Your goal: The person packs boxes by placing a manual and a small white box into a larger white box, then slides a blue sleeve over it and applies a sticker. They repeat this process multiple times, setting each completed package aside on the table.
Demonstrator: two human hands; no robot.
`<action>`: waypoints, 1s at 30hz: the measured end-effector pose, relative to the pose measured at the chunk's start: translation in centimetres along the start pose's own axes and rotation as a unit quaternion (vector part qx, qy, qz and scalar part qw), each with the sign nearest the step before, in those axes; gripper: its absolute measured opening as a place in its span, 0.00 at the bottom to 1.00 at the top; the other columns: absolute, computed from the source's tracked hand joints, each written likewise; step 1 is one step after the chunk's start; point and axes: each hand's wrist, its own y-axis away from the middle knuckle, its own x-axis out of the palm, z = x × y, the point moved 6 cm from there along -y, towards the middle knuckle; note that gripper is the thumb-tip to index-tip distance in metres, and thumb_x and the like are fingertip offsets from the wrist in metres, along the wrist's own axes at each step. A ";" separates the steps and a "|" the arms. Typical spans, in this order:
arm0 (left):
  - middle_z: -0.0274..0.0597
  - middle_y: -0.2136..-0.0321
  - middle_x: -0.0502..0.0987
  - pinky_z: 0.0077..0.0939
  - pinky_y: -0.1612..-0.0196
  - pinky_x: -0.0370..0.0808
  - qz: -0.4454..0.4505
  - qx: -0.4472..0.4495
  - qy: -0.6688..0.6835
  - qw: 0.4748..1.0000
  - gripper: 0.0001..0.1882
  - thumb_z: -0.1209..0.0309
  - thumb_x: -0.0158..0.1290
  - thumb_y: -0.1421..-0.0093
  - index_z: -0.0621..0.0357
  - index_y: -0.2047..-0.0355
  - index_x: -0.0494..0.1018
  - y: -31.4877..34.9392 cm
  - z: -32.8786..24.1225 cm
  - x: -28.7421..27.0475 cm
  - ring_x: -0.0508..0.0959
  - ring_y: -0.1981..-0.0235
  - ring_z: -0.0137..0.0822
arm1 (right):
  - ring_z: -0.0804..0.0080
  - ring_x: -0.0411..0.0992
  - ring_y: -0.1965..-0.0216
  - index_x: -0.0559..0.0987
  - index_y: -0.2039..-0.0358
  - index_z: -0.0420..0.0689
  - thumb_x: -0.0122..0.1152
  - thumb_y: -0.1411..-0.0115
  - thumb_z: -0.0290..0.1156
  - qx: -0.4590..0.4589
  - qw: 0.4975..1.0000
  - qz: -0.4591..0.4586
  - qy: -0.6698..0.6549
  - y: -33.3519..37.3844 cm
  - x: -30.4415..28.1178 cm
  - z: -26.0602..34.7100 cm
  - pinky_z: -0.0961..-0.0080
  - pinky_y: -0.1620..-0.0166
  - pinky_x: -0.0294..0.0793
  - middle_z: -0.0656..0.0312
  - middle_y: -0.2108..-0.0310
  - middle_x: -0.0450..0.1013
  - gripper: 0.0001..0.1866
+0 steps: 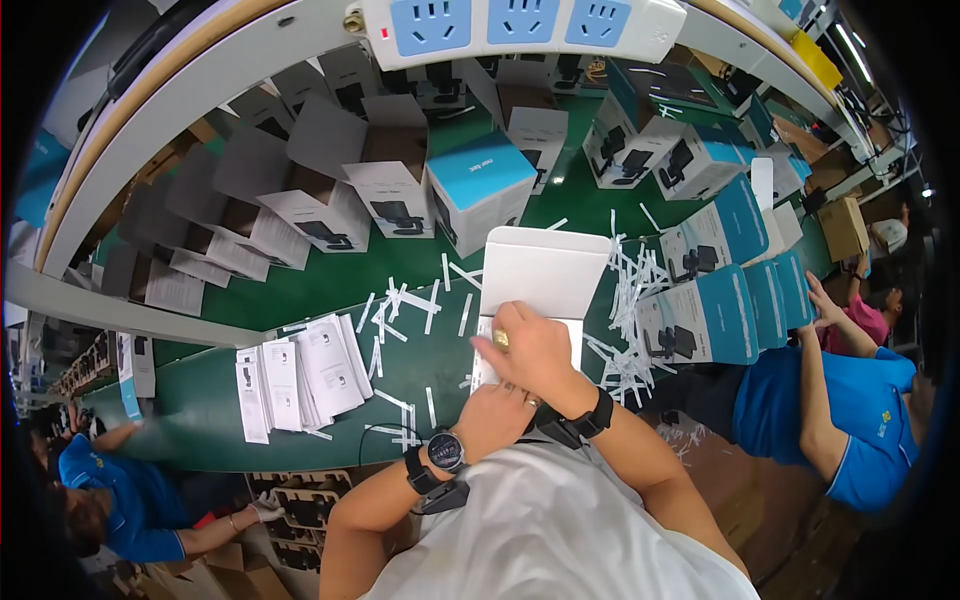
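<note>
Both elbows are bent, and the left forearm (385, 492) and right forearm (630, 450) angle inward in front of the torso. The right hand (537, 352) sits farther forward, palm down, fingers curled, thumb toward the left. The left hand (495, 418) lies nearer the body, its fingers close to the right hand's heel; whether they touch is unclear.

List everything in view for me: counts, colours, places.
Plain box: one, white, centre, lid raised
Strips: many, white, scattered around the box
Booklets: several, white, left
Cartons: many, white, grey and blue, back and right
Bench: one, green, middle
Power strip: one, white and blue, top
Trays: several, tan, lower left
Co-workers: at least three, blue or pink shirts, both sides
Watch: one, black, left wrist
Left hand: one, bare, box's near edge
Right hand: one, bare, over the box
</note>
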 end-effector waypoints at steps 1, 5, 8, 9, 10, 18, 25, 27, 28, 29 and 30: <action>0.48 0.61 0.77 0.41 0.56 0.76 -0.003 0.001 0.000 1.000 0.15 0.69 0.52 0.41 0.62 0.56 0.77 0.1 0.2 0.3 0.80 0.60 0.48 | 0.54 0.74 0.76 0.73 0.70 0.47 0.71 0.47 0.42 -0.031 0.999 -0.006 -0.032 0.2 0.6 0.7 0.62 0.75 0.73 0.59 0.71 0.71 0.16; 0.49 0.54 0.77 0.41 0.53 0.76 -0.011 0.026 -0.016 0.999 0.19 0.69 0.53 0.41 0.62 0.51 0.76 1.0 0.4 0.7 0.80 0.56 0.48 | 0.61 0.74 0.74 0.74 0.66 0.46 0.70 0.43 0.39 -0.088 0.978 0.036 -0.183 0.2 0.0 1.4 0.68 0.70 0.74 0.59 0.68 0.73 0.15; 0.55 0.42 0.71 0.43 0.42 0.72 -0.040 0.035 -0.052 0.997 0.25 0.68 0.54 0.41 0.64 0.43 0.72 -0.3 0.2 -1.8 0.74 0.44 0.51 | 0.78 0.68 0.72 0.74 0.65 0.46 0.69 0.39 0.38 -0.019 0.884 -0.138 -0.446 2.5 -5.9 -4.1 0.79 0.68 0.69 0.68 0.70 0.70 0.13; 0.57 0.37 0.67 0.44 0.36 0.68 -0.112 0.074 -0.045 0.990 0.29 0.67 0.55 0.41 0.65 0.40 0.69 -0.3 -0.2 -3.2 0.70 0.37 0.52 | 0.84 0.65 0.73 0.73 0.62 0.46 0.66 0.36 0.38 0.017 0.883 -0.214 -0.418 2.4 -9.5 -6.2 0.83 0.69 0.66 0.71 0.70 0.69 0.13; 0.57 0.37 0.67 0.44 0.36 0.68 -0.112 0.073 -0.044 0.990 0.29 0.67 0.55 0.41 0.65 0.40 0.69 0.0 -0.1 -3.1 0.70 0.37 0.52 | 0.87 0.63 0.75 0.75 0.59 0.45 0.60 0.32 0.47 0.113 0.866 -0.253 -0.416 1.9 -11.5 -9.4 0.85 0.72 0.63 0.72 0.73 0.67 0.17; 0.58 0.36 0.66 0.44 0.33 0.63 -0.060 0.016 0.096 0.993 0.36 0.49 0.59 0.40 0.63 0.39 0.69 0.3 1.8 -5.3 0.66 0.35 0.56 | 0.67 0.77 0.68 0.81 0.63 0.44 0.48 0.29 0.49 -0.035 0.886 0.271 -0.375 -1.2 -7.0 -7.0 0.70 0.67 0.73 0.60 0.64 0.80 0.22; 0.45 0.60 0.83 0.34 0.56 0.78 -0.180 -0.112 0.452 0.866 0.22 0.63 0.68 0.46 0.60 0.53 0.78 3.0 4.7 -4.1 0.83 0.60 0.42 | 0.56 0.77 0.69 0.77 0.64 0.48 0.67 0.41 0.38 -0.126 0.974 0.134 -0.131 2.2 -6.5 1.2 0.65 0.69 0.75 0.59 0.67 0.78 0.10; 0.45 0.61 0.83 0.34 0.57 0.78 -0.196 -0.097 0.459 0.861 0.20 0.65 0.71 0.49 0.58 0.57 0.79 3.5 4.9 -4.4 0.83 0.61 0.47 | 0.57 0.77 0.70 0.77 0.64 0.47 0.66 0.41 0.37 -0.157 0.970 0.133 -0.129 2.0 -6.4 2.0 0.65 0.70 0.74 0.60 0.68 0.76 0.10; 0.45 0.61 0.83 0.34 0.57 0.78 -0.197 -0.100 0.458 0.861 0.20 0.65 0.71 0.49 0.58 0.57 0.79 3.7 5.0 -4.4 0.83 0.61 0.47 | 0.58 0.76 0.71 0.77 0.65 0.47 0.65 0.41 0.37 -0.186 0.966 0.128 -0.125 1.9 -6.4 2.5 0.65 0.71 0.73 0.61 0.69 0.74 0.10; 0.45 0.62 0.83 0.34 0.57 0.78 -0.198 -0.101 0.454 0.863 0.21 0.65 0.72 0.50 0.58 0.58 0.80 3.7 5.1 -4.5 0.83 0.62 0.46 | 0.58 0.76 0.71 0.77 0.65 0.47 0.65 0.41 0.37 -0.188 0.965 0.130 -0.126 1.9 -6.2 2.6 0.65 0.71 0.73 0.61 0.69 0.74 0.10; 0.44 0.63 0.84 0.34 0.58 0.79 -0.199 -0.103 0.449 0.865 0.21 0.64 0.73 0.51 0.58 0.59 0.80 3.8 5.2 -4.5 0.84 0.62 0.46 | 0.59 0.75 0.72 0.77 0.65 0.47 0.66 0.42 0.36 -0.205 0.962 0.118 -0.133 1.9 -6.2 2.8 0.65 0.71 0.73 0.62 0.69 0.73 0.09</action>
